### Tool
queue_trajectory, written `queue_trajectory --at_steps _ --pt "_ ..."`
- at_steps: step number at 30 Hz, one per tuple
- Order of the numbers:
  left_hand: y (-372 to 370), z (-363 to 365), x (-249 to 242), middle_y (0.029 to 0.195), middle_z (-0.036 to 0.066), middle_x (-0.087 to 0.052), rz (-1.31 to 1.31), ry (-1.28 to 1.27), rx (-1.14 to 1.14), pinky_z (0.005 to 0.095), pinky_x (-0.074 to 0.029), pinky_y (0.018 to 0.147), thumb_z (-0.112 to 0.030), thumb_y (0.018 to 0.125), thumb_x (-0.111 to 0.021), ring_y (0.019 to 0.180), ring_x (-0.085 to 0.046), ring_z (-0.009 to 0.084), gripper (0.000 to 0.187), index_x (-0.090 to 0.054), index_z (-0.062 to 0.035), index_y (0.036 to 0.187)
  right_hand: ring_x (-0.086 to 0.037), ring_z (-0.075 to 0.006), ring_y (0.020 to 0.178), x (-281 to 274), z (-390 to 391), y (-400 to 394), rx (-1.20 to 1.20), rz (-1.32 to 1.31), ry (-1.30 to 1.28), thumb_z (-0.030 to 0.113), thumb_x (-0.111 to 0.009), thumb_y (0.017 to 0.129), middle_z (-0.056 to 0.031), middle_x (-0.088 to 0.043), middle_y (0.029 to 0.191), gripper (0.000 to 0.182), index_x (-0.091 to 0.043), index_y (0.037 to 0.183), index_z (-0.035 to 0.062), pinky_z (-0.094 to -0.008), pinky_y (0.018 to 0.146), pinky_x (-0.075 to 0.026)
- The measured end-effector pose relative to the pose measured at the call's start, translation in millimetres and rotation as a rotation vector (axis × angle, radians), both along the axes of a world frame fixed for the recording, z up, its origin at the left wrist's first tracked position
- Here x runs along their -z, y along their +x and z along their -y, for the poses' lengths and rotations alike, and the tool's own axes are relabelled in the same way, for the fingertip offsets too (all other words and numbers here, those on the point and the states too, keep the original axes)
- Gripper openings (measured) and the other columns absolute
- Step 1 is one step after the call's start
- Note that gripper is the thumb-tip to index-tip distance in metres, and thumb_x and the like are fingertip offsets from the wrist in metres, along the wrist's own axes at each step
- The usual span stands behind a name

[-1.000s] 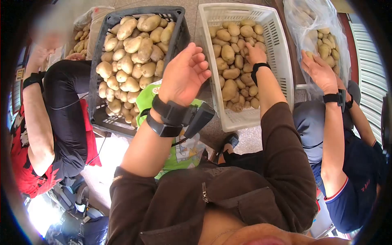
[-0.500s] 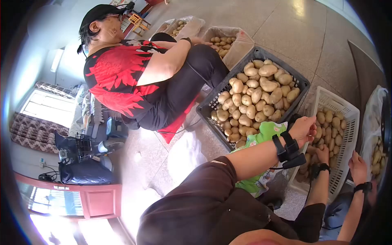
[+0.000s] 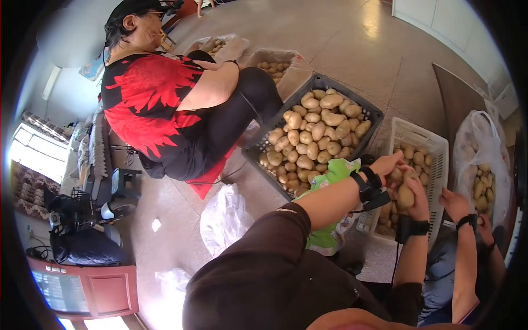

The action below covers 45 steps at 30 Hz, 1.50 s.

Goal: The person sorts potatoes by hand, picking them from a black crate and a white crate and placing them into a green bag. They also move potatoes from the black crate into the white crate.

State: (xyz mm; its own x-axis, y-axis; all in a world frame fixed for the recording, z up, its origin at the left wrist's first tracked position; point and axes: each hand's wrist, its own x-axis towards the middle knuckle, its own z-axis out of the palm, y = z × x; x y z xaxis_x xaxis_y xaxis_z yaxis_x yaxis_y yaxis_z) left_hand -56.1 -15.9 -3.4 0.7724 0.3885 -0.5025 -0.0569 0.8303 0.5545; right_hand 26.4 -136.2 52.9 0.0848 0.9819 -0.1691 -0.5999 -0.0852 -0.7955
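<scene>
My right hand (image 3: 419, 201) is closed around a potato (image 3: 406, 196), held above the white plastic crate (image 3: 441, 144). Close beside it, my left hand (image 3: 386, 164) hovers at the crate's near side with its fingers curled together; what they hold, if anything, is hidden. More potatoes (image 3: 419, 159) lie in the white crate under both hands. A black crate (image 3: 375, 115) heaped with potatoes (image 3: 312, 132) stands next to it. A green patterned cloth or bag (image 3: 342, 168) hangs by the black crate, partly behind my left forearm.
A seated person (image 3: 154, 104) in red and black is beyond the black crate. Another person's hand (image 3: 455, 204) reaches to the white crate's right edge, near a clear bag of potatoes (image 3: 483, 190). A white plastic bag (image 3: 224, 217) lies on the floor. Lined boxes (image 3: 294, 74) stand farther back.
My right hand has come up from among the potatoes with one in its grip, closer to my left hand. The whole view has shifted, with the crates now farther left.
</scene>
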Motion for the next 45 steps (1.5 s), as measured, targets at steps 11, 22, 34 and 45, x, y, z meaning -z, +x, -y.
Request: queue_trajectory --at_steps 11,22,34,45 --pt "6.4 5.3 6.0 0.078 0.009 -0.056 -0.079 0.549 0.248 0.0233 -0.041 0.053 -0.047 0.079 -0.058 0.060 -0.053 0.0132 0.052 -0.054 0.0034 0.092 -0.060 -0.0279 0.075 19.5 13.9 15.4 0.375 1.350 -0.255 0.028 -0.062 0.076 -0.0160 -0.060 0.078 0.036 -0.053 0.102 0.0041 -0.0323 0.065 -0.046" --pt "1.3 13.4 -4.5 0.079 0.007 -0.058 0.086 0.703 0.469 0.0238 -0.045 0.057 -0.038 0.081 -0.059 0.065 -0.055 0.0134 0.041 -0.058 0.0011 0.091 -0.052 -0.0303 0.096 3.4 19.0 -6.4 0.473 1.776 -0.054 0.017 -0.068 0.067 -0.0192 -0.050 0.108 0.050 -0.046 0.110 0.0010 -0.0341 0.079 -0.044" --pt "-22.6 -70.4 0.3 0.066 0.009 -0.053 0.017 -0.121 -0.881 0.0296 -0.041 0.046 -0.033 0.091 -0.038 0.056 -0.052 0.0186 0.038 -0.050 0.0033 0.086 -0.054 -0.0354 0.092 159.6 99.4 -13.2 0.184 1.719 -0.580 0.027 -0.060 0.074 -0.0220 -0.056 0.098 0.046 -0.048 0.109 -0.0001 -0.0413 0.081 -0.042" --pt "-47.6 -98.8 9.3 0.084 0.006 -0.051 0.226 -0.404 -1.071 0.0305 -0.045 0.054 -0.028 0.088 -0.044 0.066 -0.052 0.0163 0.029 -0.046 -0.0013 0.099 -0.057 -0.0352 0.090 141.4 90.3 -31.4 0.022 1.703 -0.962 0.038 -0.056 0.073 -0.0177 -0.062 0.093 0.042 -0.056 0.104 0.0102 -0.0422 0.079 -0.044"
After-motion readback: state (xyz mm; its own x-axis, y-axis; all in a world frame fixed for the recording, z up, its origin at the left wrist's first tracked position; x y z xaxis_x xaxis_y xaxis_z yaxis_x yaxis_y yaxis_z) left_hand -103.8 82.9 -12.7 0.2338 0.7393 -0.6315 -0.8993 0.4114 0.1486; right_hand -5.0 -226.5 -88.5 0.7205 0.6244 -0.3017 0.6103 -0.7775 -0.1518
